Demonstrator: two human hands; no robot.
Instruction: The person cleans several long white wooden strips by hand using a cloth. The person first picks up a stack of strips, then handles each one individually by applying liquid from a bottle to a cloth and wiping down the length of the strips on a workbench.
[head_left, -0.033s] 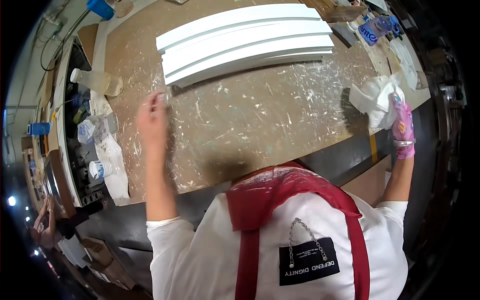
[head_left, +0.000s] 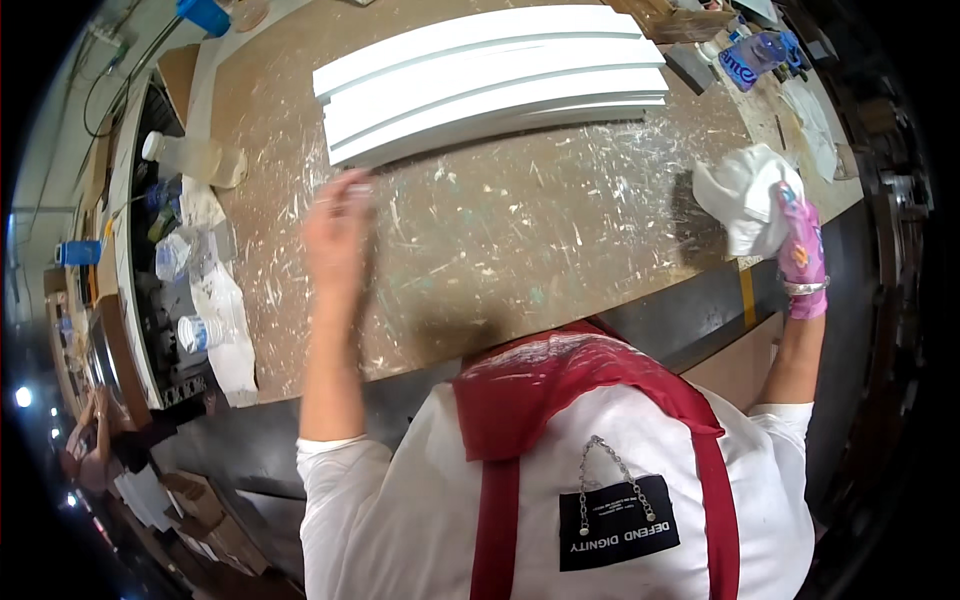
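A stack of long white boards [head_left: 490,85] lies across the far part of the workbench [head_left: 520,215]. My bare left hand [head_left: 338,225] hovers just short of the stack's near left corner. Its fingers look bent but are smeared by motion, so whether they hold anything is unclear. Over at the bench's right edge, my right hand [head_left: 802,245] wears a pink patterned glove. It is closed on a crumpled white cloth [head_left: 745,195], which hangs over the bench surface.
Along the left edge are a cloudy plastic bottle [head_left: 195,160], a white tub [head_left: 198,333] and a paper strip [head_left: 225,310]. A purple-labelled bottle [head_left: 752,60] lies at the far right. At the lower left, another person's arms [head_left: 98,430] show.
My left hand has shifted right and slightly away from me, nearer the boards' corner. The white cloth in my right hand has swung a little and changed shape.
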